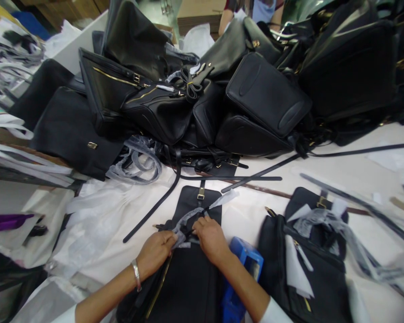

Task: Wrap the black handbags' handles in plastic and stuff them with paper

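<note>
A black leather handbag (188, 278) lies flat on the white table right in front of me, its flap (195, 202) with a gold buckle pointing away. Both hands rest on its top edge. My left hand (156, 253), with a silver bracelet on the wrist, pinches the clear plastic wrapping (188, 222) around the bag's handle. My right hand (211, 240) is closed on the same wrapped handle just to the right. The fingertips are partly hidden by the plastic.
A blue tool (242, 273) lies by my right forearm. Another black bag (309, 264) with paper tags sits at the right. A big heap of black handbags (222, 89) fills the far side. Loose black straps (252, 178) cross the table. Another person's arm (225, 18) shows at the top.
</note>
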A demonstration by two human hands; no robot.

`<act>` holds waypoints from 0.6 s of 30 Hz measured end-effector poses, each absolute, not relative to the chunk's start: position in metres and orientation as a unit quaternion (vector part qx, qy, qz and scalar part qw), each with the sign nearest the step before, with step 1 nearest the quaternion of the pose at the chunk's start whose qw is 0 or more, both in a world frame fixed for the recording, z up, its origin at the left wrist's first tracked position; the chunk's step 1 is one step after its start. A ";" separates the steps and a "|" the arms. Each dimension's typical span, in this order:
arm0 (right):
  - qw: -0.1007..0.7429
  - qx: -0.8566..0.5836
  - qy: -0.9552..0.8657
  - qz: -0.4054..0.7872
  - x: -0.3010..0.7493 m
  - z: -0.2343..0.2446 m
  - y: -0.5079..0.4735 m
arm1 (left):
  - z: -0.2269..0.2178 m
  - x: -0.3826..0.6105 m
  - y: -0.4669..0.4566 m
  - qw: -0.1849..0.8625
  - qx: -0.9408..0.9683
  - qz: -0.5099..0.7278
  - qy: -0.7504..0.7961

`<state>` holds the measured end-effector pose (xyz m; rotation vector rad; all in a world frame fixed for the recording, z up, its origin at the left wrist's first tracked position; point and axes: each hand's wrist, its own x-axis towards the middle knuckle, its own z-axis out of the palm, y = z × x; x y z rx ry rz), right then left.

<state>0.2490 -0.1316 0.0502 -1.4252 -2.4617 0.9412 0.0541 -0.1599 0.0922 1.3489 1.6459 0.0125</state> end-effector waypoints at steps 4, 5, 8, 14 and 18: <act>0.088 -0.434 -0.841 0.312 0.245 0.049 -0.136 | 0.086 0.069 -0.155 0.378 0.651 -0.061 0.655; 0.088 -0.429 -0.843 0.314 0.246 0.048 -0.136 | 0.085 0.072 -0.153 0.359 0.667 -0.076 0.649; 0.078 -0.457 -0.829 0.314 0.256 0.046 -0.134 | 0.083 0.081 -0.149 0.337 0.687 -0.097 0.636; 0.032 -0.500 -0.811 0.303 0.262 0.039 -0.135 | 0.085 0.091 -0.142 0.303 0.709 -0.145 0.619; 0.039 -0.468 -0.831 0.299 0.257 0.036 -0.137 | 0.079 0.106 -0.139 0.286 0.717 -0.183 0.609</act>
